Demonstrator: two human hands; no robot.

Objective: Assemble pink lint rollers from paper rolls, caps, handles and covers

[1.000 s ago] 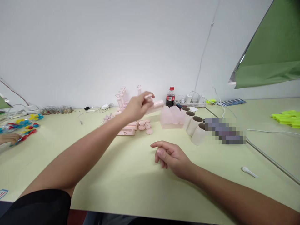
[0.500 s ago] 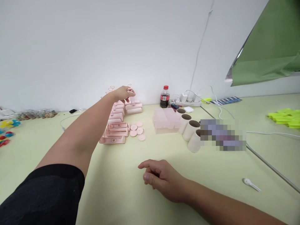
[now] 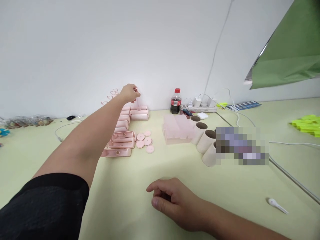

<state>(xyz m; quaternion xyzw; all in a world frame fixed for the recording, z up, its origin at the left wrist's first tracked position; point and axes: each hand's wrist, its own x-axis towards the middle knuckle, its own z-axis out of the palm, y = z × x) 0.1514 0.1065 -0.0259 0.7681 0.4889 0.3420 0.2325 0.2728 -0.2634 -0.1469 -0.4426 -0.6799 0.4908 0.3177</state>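
Observation:
Reaching to the back of the table, my left hand (image 3: 129, 93) pinches a pink heart-topped wand (image 3: 139, 102); its pale, see-through stem points down at the pink cylinders (image 3: 140, 117). Other pink heart-shaped tops (image 3: 114, 91) stand behind my left forearm. Nearer to me lie pink half-open cases (image 3: 118, 152), partly covered by that forearm. Several round pink discs (image 3: 140, 144) lie beside them. My right hand (image 3: 175, 203) hovers over or rests on the table near me, fingers loosely bent, thumb and forefinger apart, holding nothing.
Right of the discs sits a translucent pink box (image 3: 178, 131), with a row of white cardboard tubes (image 3: 205, 141) beside it. Behind are a cola bottle (image 3: 176, 101) and a power strip (image 3: 200, 108). A white plastic spoon-like piece (image 3: 277, 205) and yellow-green pieces (image 3: 307, 125) lie right.
My left hand has risen slightly with the heart-topped wand, showing more of its stem above the cylinders. My right hand keeps its pose. The view has shifted a little.

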